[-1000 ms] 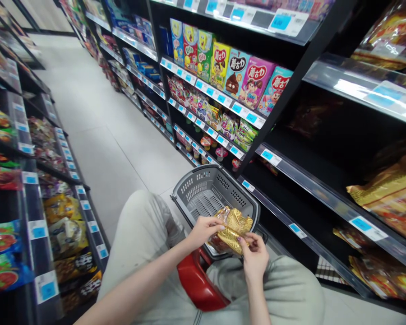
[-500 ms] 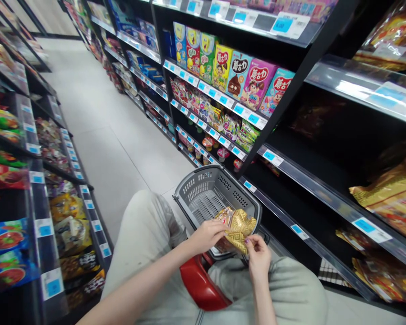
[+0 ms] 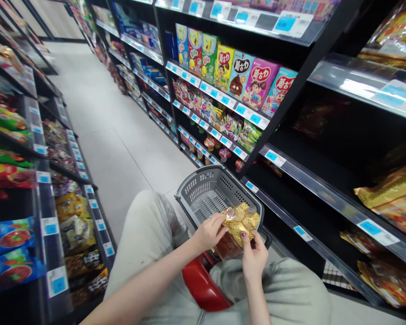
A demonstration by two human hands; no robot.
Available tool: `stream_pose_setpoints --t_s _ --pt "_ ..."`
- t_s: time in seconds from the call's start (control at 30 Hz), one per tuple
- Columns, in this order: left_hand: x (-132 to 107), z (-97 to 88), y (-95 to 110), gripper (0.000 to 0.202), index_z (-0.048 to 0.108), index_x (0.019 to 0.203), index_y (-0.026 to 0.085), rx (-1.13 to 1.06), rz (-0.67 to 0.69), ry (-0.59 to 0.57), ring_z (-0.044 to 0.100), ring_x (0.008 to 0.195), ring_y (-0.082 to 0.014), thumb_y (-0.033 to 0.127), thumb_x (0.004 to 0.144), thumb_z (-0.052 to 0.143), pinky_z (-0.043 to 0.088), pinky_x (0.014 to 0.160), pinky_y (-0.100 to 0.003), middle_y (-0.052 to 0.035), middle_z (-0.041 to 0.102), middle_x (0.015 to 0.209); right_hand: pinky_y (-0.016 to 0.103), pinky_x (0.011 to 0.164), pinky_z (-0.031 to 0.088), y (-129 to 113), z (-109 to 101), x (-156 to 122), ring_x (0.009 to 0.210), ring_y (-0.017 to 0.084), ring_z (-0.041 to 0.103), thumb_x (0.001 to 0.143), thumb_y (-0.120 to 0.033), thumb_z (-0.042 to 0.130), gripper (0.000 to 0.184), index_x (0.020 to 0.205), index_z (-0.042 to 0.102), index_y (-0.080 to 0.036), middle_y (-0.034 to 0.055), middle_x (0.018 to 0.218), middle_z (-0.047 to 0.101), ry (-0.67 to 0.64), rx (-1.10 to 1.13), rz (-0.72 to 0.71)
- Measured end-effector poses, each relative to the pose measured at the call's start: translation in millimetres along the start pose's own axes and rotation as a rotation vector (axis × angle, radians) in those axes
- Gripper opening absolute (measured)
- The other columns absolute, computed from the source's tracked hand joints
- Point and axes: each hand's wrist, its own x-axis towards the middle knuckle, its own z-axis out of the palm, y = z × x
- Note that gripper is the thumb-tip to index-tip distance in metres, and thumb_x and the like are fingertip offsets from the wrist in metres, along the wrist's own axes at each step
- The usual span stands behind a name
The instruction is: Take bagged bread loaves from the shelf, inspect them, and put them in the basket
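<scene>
I hold a gold and red snack packet [image 3: 240, 222] with both hands, just over the near rim of a grey shopping basket [image 3: 206, 192]. My left hand [image 3: 209, 233] pinches the packet's left edge. My right hand [image 3: 255, 258] grips its lower right edge from below. The basket stands on the floor in front of my knees, and a darker red packet [image 3: 226, 247] shows under the gold one. A red stool [image 3: 199, 284] sits between my legs, which are in light grey trousers.
Black shelves line both sides of a pale tiled aisle [image 3: 101, 131]. Colourful snack boxes [image 3: 237, 74] fill the right shelf at the back. Gold bags [image 3: 392, 198] lie on the near right shelves. Packets of several colours [image 3: 10, 239] sit on the left shelves.
The packet and both hands have shifted slightly right and up over the basket's rim. My right hand has come closer under the packet.
</scene>
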Motion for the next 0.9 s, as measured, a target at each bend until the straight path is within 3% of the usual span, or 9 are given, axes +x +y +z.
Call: stream_pose_setpoints --t_s 0.07,0.17,0.37,0.5,0.63,0.77,0.9 --pt "-1.1 -0.3 0.7 0.021 0.053 0.104 0.009 0.007 0.016 0.018 0.061 0.09 -0.0198 0.018 0.088 0.044 0.052 0.077 -0.031 -0.0131 0.065 0.091 0.028 0.069 0.047 -2.9 -1.3 1.1 0.071 0.017 0.059 0.072 -0.042 0.062 0.027 0.076 0.063 -0.015 0.0046 0.075 0.065 -0.006 0.026 0.015" --pt "-0.9 0.8 3.3 0.018 0.057 0.095 0.011 -0.077 -0.115 0.044 0.064 0.078 -0.0166 0.017 0.089 0.042 0.051 0.071 -0.027 -0.0097 0.067 0.083 0.028 0.07 0.047 -2.0 -3.2 1.5 0.072 0.017 0.059 0.071 -0.042 0.063 0.027 0.077 0.063 -0.016 0.0043 0.076 0.065 0.017 0.046 0.039" --pt "7.7 2.2 3.5 0.015 0.067 0.072 0.016 -0.524 -0.648 -0.003 0.06 0.064 -0.0137 0.027 0.078 0.058 0.045 0.063 -0.023 -0.002 0.068 0.068 0.028 0.067 0.044 3.6 -5.4 10.9 0.069 0.016 0.055 0.073 -0.043 0.06 0.027 0.076 0.06 -0.016 0.0025 0.072 0.062 0.019 0.082 0.086" --pt "11.4 2.5 -2.2 0.02 0.067 0.062 0.013 -0.861 -0.931 0.012 0.054 0.056 -0.0124 0.033 0.066 0.067 0.041 0.056 -0.022 0.0002 0.063 0.057 0.027 0.064 0.042 12.9 -9.5 18.1 0.066 0.015 0.052 0.073 -0.042 0.061 0.026 0.079 0.058 -0.016 0.0012 0.071 0.057 0.032 0.065 0.012" --pt "11.2 3.1 -4.8 0.023 0.064 0.058 0.013 -0.912 -0.987 0.063 0.048 0.053 -0.0103 0.035 0.065 0.068 0.038 0.054 -0.021 0.0015 0.058 0.053 0.029 0.066 0.043 17.7 -13.0 11.3 0.071 0.016 0.052 0.072 -0.034 0.064 0.023 0.087 0.057 -0.018 0.0022 0.077 0.056 -0.078 -0.065 -0.151" --pt "12.6 3.6 -1.5 0.029 0.057 0.057 0.013 -0.904 -1.003 0.087 0.046 0.052 -0.01 0.039 0.066 0.066 0.036 0.054 -0.021 0.0026 0.054 0.053 0.034 0.078 0.044 12.1 -9.2 0.8 0.083 0.019 0.056 0.073 -0.028 0.063 0.017 0.086 0.059 -0.018 0.006 0.086 0.06 0.007 -0.189 -0.329" --pt "14.2 -1.1 3.3 0.031 0.055 0.059 0.014 -0.823 -0.937 0.043 0.042 0.053 -0.0099 0.042 0.07 0.062 0.033 0.055 -0.022 0.0034 0.049 0.053 0.03 0.068 0.045 9.6 -4.1 -2.6 0.071 0.017 0.058 0.077 -0.035 0.058 0.019 0.079 0.061 -0.016 0.0049 0.076 0.063 0.077 -0.058 -0.062"
